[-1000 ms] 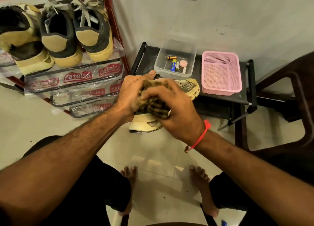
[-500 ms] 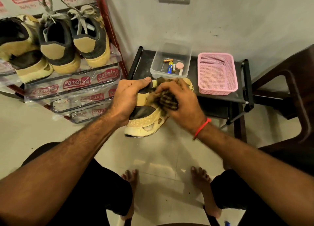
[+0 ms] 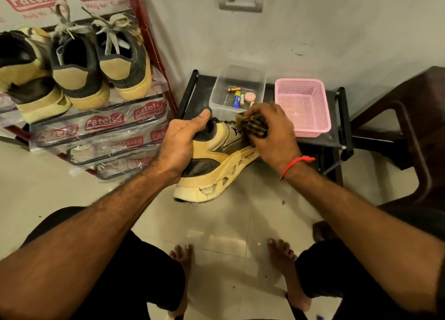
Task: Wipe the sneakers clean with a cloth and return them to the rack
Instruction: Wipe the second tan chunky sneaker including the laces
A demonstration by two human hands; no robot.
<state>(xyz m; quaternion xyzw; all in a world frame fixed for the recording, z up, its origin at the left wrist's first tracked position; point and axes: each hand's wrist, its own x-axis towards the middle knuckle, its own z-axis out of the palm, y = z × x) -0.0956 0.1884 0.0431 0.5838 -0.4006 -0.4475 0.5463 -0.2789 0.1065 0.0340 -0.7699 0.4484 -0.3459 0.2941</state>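
Observation:
A yellow and black sneaker (image 3: 214, 168) is held in the air at the middle of the view, heel toward me. My left hand (image 3: 183, 139) grips its heel and collar, thumb along the top edge. My right hand (image 3: 274, 132) holds a bunched brown striped cloth (image 3: 255, 127) and presses it against the sneaker's side near the toe. The toe is hidden behind that hand. Three more yellow and black sneakers (image 3: 79, 74) stand on the top shelf of the shoe rack (image 3: 103, 127) at the upper left.
A low black stand (image 3: 337, 136) against the wall carries a clear plastic box (image 3: 238, 88) with batteries and small items, and a pink mesh basket (image 3: 303, 105). A dark chair (image 3: 409, 132) stands at the right. My bare feet rest on the tiled floor (image 3: 228, 228) below.
My right hand has slid the cloth from the sneaker's heel area forward toward the toe. More of the sneaker's heel and side shows now. My left hand keeps its grip.

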